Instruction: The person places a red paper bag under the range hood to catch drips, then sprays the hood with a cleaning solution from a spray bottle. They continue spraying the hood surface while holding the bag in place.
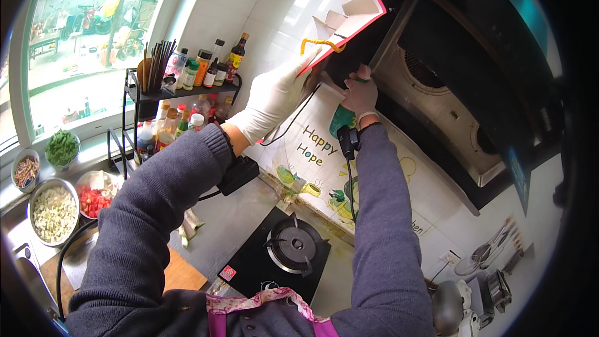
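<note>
My left hand (pixel 276 91), in a white glove, is raised and grips an open paper bag or box (pixel 362 15) with a red edge and a pale inside. A yellow cord handle (pixel 323 43) hangs across its side. Farther right, under the range hood, my gloved right hand (pixel 362 96) has its fingers curled around a green item (pixel 339 119), seemingly a packet. Much of that item is hidden by the hand and wrist. A black device (pixel 347 140) with a cable sits at my right wrist.
The range hood (pixel 440 79) overhangs the right. A gas burner (pixel 295 241) lies below my arms. To the left stand a condiment rack (pixel 154 96), a bowl of chopped white pieces (pixel 54 210), chopped tomato (pixel 93 201) and greens (pixel 62 147). Utensils (pixel 482 252) hang at right.
</note>
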A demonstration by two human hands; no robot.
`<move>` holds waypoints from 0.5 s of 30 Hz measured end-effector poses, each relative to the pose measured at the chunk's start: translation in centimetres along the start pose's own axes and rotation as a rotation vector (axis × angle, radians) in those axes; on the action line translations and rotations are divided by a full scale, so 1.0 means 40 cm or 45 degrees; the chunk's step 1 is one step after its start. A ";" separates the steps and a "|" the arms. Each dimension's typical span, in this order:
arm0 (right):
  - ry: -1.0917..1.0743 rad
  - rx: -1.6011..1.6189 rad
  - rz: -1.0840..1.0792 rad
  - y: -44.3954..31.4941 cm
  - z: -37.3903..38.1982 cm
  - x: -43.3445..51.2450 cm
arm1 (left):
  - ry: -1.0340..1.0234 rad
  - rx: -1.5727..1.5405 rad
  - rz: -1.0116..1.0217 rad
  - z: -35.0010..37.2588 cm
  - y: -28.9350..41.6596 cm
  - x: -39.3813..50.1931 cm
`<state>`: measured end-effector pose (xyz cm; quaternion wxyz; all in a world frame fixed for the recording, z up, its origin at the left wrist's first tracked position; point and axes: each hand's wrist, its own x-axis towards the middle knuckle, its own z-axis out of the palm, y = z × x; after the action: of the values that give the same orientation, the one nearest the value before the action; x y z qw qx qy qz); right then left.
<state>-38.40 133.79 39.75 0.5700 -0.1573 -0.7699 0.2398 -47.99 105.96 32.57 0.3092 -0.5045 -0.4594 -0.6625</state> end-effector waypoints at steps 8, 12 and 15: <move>-0.158 0.230 0.076 -0.031 -0.011 0.090 | 0.024 -0.070 0.006 0.004 -0.001 0.009; -0.093 0.273 0.099 -0.121 0.005 0.066 | -0.005 -0.004 -0.042 0.005 0.002 0.020; -0.011 -0.187 0.130 -0.145 0.019 0.089 | 0.018 -0.010 -0.020 0.001 0.002 0.030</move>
<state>-40.01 130.64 45.60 0.5407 -0.2367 -0.7788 0.2123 -48.26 106.03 33.74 0.3053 -0.4974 -0.4584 -0.6703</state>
